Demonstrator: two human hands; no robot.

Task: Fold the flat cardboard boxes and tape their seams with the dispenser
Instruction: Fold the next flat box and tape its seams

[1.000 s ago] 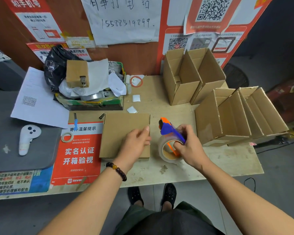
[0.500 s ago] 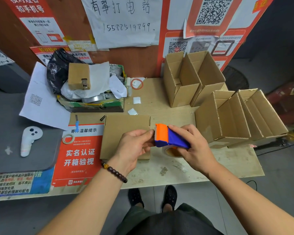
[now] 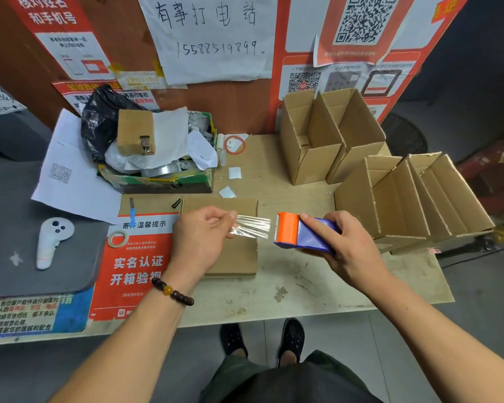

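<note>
Four folded boxes standing open at table's right; flat cardboard stack lying unfolded below hands. Left hand pinching clear tape end, right hand gripping orange-and-blue tape dispenser above stack. Folding and seam taping of stack seemingly left

- The orange and purple plastic tape dispenser is up in the air, lying on its side, with its orange end toward the left.
- A short strip of clear shiny tape stretches flat out from that orange end.
- A stack of flat brown cardboard boxes lies on the table under the tape.
- Two open brown cardboard boxes stand at the back, touching.
- Three more folded brown boxes lean together on the right.
</note>
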